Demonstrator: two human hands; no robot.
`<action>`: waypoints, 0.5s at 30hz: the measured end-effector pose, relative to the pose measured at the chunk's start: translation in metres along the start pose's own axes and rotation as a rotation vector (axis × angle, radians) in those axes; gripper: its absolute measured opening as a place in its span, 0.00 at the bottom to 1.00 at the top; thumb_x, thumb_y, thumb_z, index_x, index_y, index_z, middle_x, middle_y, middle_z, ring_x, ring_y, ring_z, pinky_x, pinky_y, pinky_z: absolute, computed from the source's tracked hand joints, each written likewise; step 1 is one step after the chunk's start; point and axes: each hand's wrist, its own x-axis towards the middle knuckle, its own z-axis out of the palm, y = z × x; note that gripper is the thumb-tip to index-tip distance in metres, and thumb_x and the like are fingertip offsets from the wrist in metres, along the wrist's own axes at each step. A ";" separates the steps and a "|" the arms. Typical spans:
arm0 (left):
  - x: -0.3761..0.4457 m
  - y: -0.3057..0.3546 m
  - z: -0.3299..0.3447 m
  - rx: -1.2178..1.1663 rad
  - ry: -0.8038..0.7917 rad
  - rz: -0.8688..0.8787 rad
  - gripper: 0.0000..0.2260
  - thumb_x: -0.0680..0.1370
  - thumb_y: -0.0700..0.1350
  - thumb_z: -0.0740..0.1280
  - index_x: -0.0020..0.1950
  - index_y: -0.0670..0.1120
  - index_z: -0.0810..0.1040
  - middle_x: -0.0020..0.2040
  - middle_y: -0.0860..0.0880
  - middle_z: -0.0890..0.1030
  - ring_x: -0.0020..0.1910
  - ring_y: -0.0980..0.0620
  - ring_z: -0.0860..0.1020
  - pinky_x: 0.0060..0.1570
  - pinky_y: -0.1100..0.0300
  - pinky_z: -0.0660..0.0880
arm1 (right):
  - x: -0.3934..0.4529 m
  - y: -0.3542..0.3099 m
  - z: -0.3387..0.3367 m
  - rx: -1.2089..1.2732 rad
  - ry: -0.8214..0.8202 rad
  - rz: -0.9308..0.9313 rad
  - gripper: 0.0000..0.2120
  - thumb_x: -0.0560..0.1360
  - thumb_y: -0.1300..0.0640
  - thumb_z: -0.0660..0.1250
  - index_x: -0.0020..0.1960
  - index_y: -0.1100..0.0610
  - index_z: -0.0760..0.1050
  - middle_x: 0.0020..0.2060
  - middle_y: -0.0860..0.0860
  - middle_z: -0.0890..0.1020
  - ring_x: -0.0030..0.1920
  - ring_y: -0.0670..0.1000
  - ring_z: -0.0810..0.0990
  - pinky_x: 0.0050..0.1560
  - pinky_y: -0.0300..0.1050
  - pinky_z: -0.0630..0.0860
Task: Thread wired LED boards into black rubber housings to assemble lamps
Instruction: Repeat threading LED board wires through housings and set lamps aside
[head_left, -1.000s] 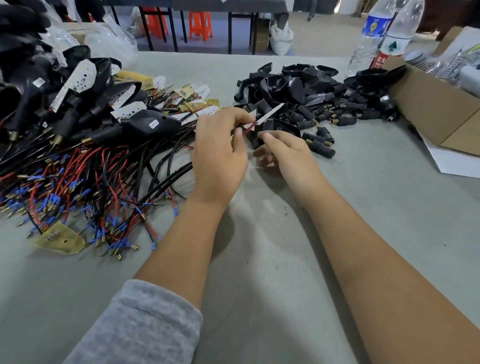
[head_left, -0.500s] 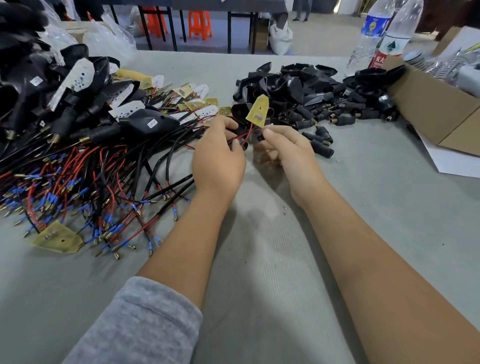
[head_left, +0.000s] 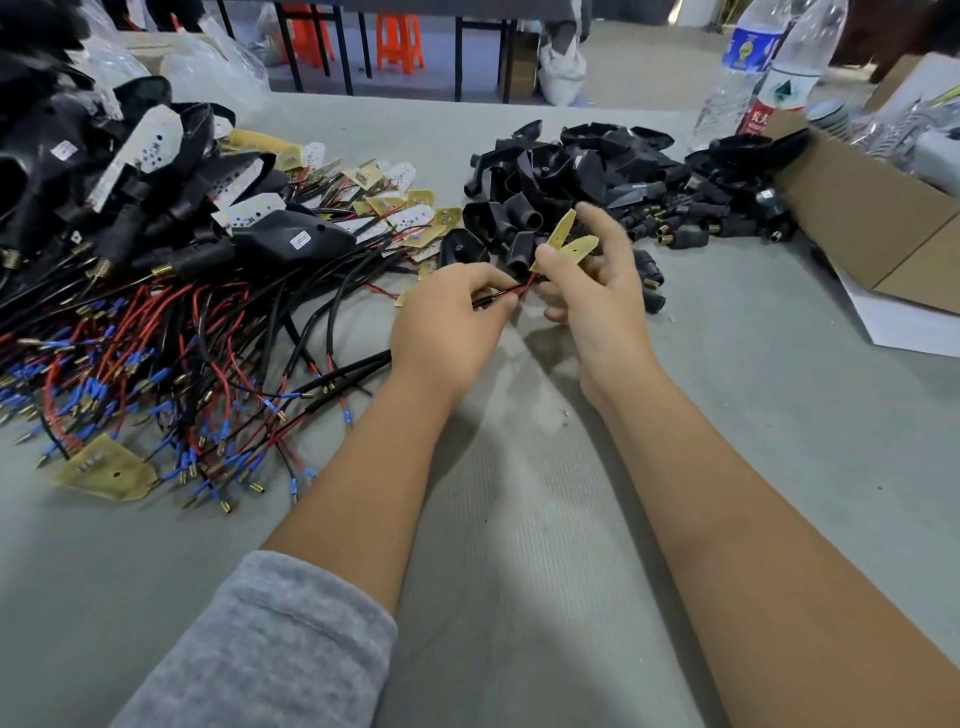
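2 hands meet above the grey table (head_left: 519, 597), just in front of the pile of black rubber housings (head_left: 587, 171). The left hand (head_left: 447, 332) pinches the red and black wires (head_left: 506, 297) between thumb and fingers. The right hand (head_left: 597, 291) pinches the yellow LED boards (head_left: 569, 241) with its thumb, and its first finger sticks up. I see 2 yellow boards there, tilted up, with the wires running down from them to the left hand. The boards sit right at the near edge of the housing pile, almost touching it.

Left of the housing pile lies a big heap of wired boards (head_left: 156, 353) with red, black and blue ends. Right of the pile stands a cardboard box (head_left: 878, 218), and 2 water bottles (head_left: 748, 67) stand behind the pile. Bare table spreads in front of the pile, under both arms, toward the near edge.
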 end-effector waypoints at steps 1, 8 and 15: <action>0.000 0.000 0.000 -0.008 -0.006 -0.008 0.04 0.77 0.47 0.69 0.48 0.56 0.82 0.43 0.58 0.82 0.45 0.58 0.78 0.46 0.58 0.75 | -0.001 -0.001 0.001 -0.007 -0.015 -0.011 0.15 0.75 0.55 0.70 0.60 0.43 0.74 0.50 0.48 0.79 0.50 0.50 0.79 0.48 0.41 0.75; 0.001 0.000 0.000 0.036 0.027 -0.102 0.03 0.79 0.48 0.63 0.48 0.53 0.76 0.43 0.53 0.82 0.48 0.49 0.78 0.49 0.50 0.76 | -0.005 -0.010 -0.001 0.028 0.070 -0.003 0.05 0.70 0.60 0.67 0.38 0.52 0.74 0.51 0.59 0.74 0.44 0.49 0.72 0.40 0.38 0.71; 0.004 -0.003 -0.006 -0.129 0.240 -0.171 0.04 0.80 0.45 0.62 0.51 0.48 0.75 0.43 0.50 0.82 0.45 0.46 0.79 0.47 0.52 0.75 | -0.001 -0.006 -0.004 -0.090 0.188 0.031 0.10 0.71 0.64 0.61 0.32 0.62 0.67 0.30 0.49 0.69 0.30 0.44 0.66 0.32 0.39 0.64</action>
